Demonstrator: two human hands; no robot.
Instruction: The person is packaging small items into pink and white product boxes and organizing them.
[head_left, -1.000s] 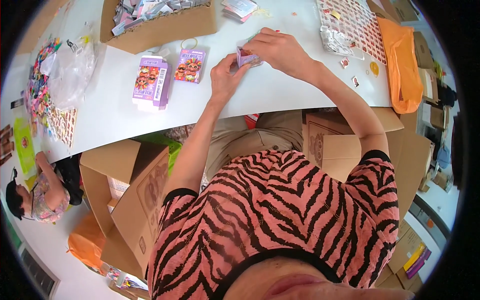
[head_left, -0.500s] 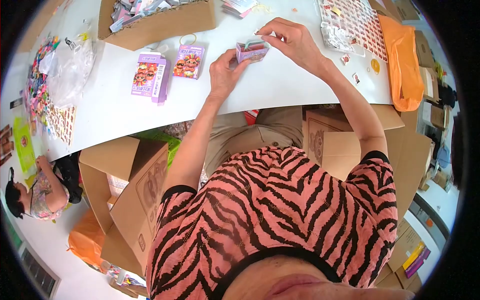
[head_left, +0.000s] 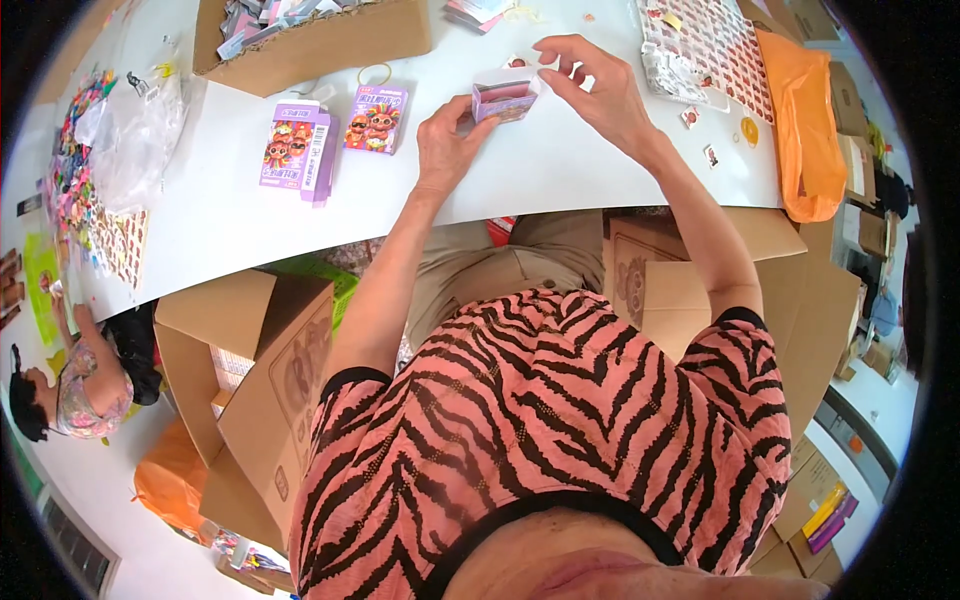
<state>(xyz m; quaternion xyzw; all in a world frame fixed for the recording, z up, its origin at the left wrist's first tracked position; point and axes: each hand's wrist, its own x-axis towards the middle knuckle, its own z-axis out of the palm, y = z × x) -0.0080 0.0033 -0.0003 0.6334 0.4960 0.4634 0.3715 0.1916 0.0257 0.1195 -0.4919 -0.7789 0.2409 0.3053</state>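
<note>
Across the upper half of the frame sweeps the white desk [head_left: 560, 175], and on it, upper left, sits a big open cardboard carton [head_left: 330, 45], flat packets piled inside. Over at the right edge, an orange plastic bag [head_left: 800, 130] droops past the desk's rim. Just left of it, upper right, lies a sheet of red-and-white stickers [head_left: 725, 50].

Now the hands, top centre! The right hand [head_left: 605, 95] hangs with its fingers loosely curled and parted; whether anything tiny sits at their tips, I can't tell. Opposite, the left hand [head_left: 445, 145] has fingers and thumb closed on one side of something. Left of centre, two printed purple boxes, one nearer the carton's corner [head_left: 377, 118], one lower left [head_left: 295, 150], lie with a gap between them. And the left hand's catch, top centre: a small open purple box [head_left: 503, 108], pinkish edges showing within. Right of centre, one loose sticker [head_left: 711, 156] lies alone.
</note>
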